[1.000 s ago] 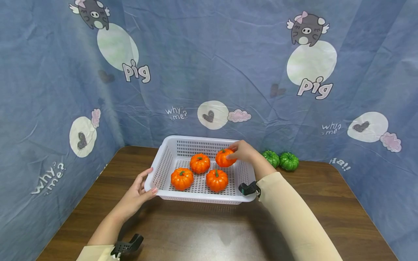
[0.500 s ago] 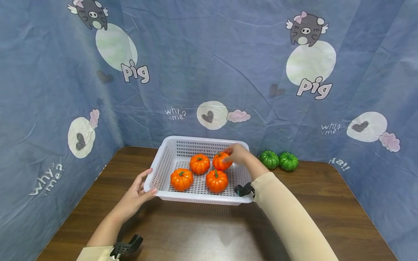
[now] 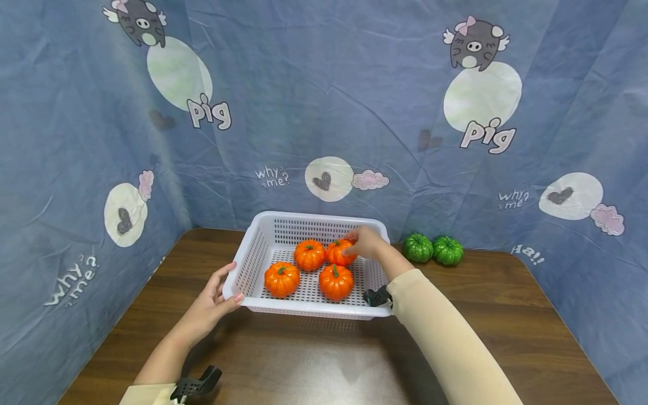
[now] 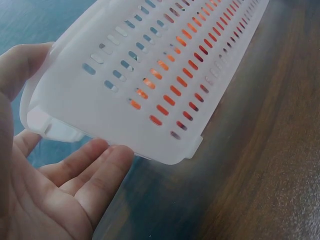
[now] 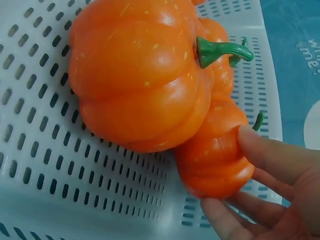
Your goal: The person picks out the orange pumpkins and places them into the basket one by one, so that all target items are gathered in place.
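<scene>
A white perforated plastic basket (image 3: pixel 304 304) stands on the table with several orange pumpkins inside. At its left end my left hand (image 3: pixel 205 312) grips the rim, thumb above and fingers against the outer wall (image 4: pixel 125 135). Inside, toward the back right, my right hand (image 3: pixel 368 243) holds a small orange pumpkin (image 3: pixel 339 254) between thumb and fingers. In the right wrist view, the thumb lies near the green stem of this held pumpkin (image 5: pixel 215 155). It sits close beside the back-middle pumpkin (image 3: pixel 310 255) and behind the front-right pumpkin (image 3: pixel 336 283). Another pumpkin (image 3: pixel 282 279) lies front left.
Two green pumpkins (image 3: pixel 418 248) sit side by side on the table, right of the basket near the back edge. Behind the wooden table (image 3: pixel 304 360) hangs a blue printed cloth (image 3: pixel 283 129). Each wrist wears a black camera mount (image 3: pixel 198 382).
My right hand has moved the pumpkin left and slightly down, closer to the back-middle one. The left hand stays on the rim, and the basket has hardly moved.
</scene>
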Tool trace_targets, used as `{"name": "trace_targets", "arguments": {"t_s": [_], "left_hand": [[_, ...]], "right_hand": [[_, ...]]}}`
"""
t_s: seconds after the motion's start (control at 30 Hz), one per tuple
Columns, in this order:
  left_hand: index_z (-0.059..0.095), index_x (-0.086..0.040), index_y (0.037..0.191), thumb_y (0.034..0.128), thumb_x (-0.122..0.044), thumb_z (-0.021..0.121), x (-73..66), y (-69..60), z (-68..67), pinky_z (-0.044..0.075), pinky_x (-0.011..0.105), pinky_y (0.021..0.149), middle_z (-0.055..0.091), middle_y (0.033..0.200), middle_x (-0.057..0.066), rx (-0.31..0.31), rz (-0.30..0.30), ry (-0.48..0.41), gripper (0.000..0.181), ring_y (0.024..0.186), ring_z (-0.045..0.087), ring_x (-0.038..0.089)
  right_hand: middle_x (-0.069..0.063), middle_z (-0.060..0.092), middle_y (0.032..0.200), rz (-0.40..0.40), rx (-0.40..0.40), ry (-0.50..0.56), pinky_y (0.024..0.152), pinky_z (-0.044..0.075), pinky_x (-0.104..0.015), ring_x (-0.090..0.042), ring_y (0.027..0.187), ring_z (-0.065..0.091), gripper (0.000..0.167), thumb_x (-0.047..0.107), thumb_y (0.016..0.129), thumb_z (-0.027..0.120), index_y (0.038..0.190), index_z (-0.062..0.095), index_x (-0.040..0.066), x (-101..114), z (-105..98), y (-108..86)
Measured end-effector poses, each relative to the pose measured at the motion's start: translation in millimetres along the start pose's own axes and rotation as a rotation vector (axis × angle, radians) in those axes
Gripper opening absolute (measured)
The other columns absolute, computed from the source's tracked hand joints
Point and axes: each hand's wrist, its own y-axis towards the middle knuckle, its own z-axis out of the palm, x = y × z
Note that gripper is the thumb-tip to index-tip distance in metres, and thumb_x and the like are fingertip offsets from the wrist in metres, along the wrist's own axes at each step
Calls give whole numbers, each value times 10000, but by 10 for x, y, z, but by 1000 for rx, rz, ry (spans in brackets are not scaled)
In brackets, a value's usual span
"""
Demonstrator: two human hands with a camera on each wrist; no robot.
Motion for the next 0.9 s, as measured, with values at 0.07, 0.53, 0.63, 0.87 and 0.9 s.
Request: {"name": "trace_targets", "arguments": {"t_s": [0.07,0.53,0.63,0.87,0.9], "left_hand": [[136,-154,1580,969,-106,646,3,1,-1,493,186,874,403,1440,340,2,2,5,797,1183,559,347],[137,-174,1582,968,-124,651,-9,6,-15,492,188,875,406,1438,320,-5,-12,15,802,1119,589,190],[134,-170,1582,968,-119,651,-17,5,-12,491,186,875,410,1434,324,-3,-20,7,805,1105,595,165],[140,-171,1580,964,-136,664,-5,9,-12,492,185,873,414,1437,320,-6,-36,4,810,1101,594,154],[141,-174,1580,963,-139,666,1,11,-12,492,186,873,414,1437,322,-7,-37,6,811,1105,593,159]], "right_hand": [[-185,645,1277,1,1,9,992,488,-420,-310,1170,599,460,143,864,791,1286,658,17,-4,6,1],[-186,647,1273,13,-4,33,1020,468,-414,-312,1210,582,447,64,828,810,1248,665,14,-6,52,44],[-185,645,1267,26,-3,37,1008,477,-415,-308,1190,588,442,48,817,815,1233,669,20,2,50,41],[-199,632,1271,63,6,34,991,490,-414,-315,1175,588,431,22,791,823,1198,681,28,20,38,11],[-197,632,1272,66,6,36,994,488,-414,-315,1178,587,432,22,792,823,1200,681,29,20,37,6]]}}
